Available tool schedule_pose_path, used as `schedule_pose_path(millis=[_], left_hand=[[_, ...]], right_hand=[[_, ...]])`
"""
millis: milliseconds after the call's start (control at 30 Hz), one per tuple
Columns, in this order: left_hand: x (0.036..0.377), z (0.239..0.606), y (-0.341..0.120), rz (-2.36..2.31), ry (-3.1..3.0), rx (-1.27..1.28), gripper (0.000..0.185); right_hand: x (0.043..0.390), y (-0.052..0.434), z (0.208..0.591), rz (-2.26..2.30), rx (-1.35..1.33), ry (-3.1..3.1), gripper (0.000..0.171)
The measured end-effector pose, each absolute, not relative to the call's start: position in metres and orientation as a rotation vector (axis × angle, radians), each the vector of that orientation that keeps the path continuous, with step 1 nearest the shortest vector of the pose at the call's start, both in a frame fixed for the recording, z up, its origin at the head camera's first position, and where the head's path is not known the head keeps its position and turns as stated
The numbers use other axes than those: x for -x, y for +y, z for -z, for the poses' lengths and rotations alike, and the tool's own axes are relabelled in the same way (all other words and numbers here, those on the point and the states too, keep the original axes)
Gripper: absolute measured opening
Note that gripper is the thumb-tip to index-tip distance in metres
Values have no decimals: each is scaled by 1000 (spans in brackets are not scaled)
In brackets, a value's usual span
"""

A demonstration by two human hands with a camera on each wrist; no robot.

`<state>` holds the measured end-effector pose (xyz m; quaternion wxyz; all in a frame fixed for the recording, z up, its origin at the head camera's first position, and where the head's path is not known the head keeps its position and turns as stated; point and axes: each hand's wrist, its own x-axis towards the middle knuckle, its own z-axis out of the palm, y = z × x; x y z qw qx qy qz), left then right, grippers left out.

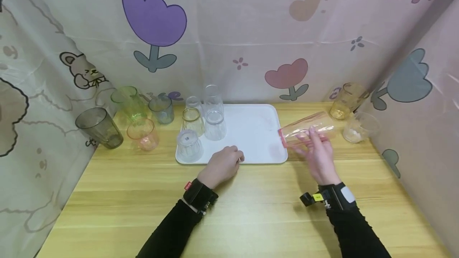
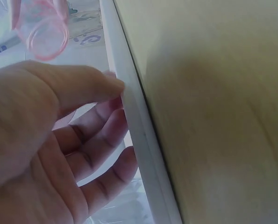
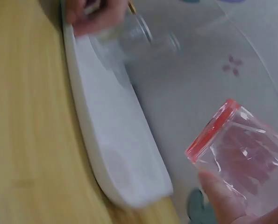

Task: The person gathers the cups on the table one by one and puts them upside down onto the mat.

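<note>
My right hand (image 1: 318,158) grips a tall clear pink glass (image 1: 305,130) from below. The glass lies tipped nearly sideways, its darker pink end over the right edge of the white tray (image 1: 251,130). In the right wrist view only part of that hand's fingers (image 3: 220,198) shows beside the glass. My left hand (image 1: 223,164) holds the tray's front rim with curled fingers. The left wrist view has the thumb at the rim (image 2: 141,112) and the fingertips along its inner side. Several glasses stand on the tray's left part, among them an upturned clear glass (image 1: 189,145).
Left of the tray stand a tall dark grey glass (image 1: 100,128), a green glass (image 1: 129,102), a short pink glass (image 1: 143,134) and a blue-grey glass (image 1: 161,109). An amber glass (image 1: 346,100) and a short clear glass (image 1: 358,127) stand right. A patterned curtain (image 1: 229,23) hangs behind.
</note>
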<state>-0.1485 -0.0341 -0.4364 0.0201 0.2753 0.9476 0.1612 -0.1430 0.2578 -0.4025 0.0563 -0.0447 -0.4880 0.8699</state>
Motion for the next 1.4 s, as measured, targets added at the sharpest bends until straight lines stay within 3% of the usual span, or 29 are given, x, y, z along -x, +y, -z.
schedule_pose_path(millis=[133,433,633,967,1400], left_hand=[[149,435,-34,-589,2921,-783,33],[146,437,-34,-729,2927,-699,88],[145,438,-31,-860,2977,-712,105],[145,433,-31,-1035,3060,-882,113],[142,432,-31,-1133,3150,-1086,84]], right_hand=[[146,236,409,-2684,110,-1582,18],[147,197,421,-2706,166,-1796,31],[145,179,427,-2741,205,-1857,37],[136,159,432,-2838,181,-1889,35],[136,155,433,-2888,171,-1938,42]])
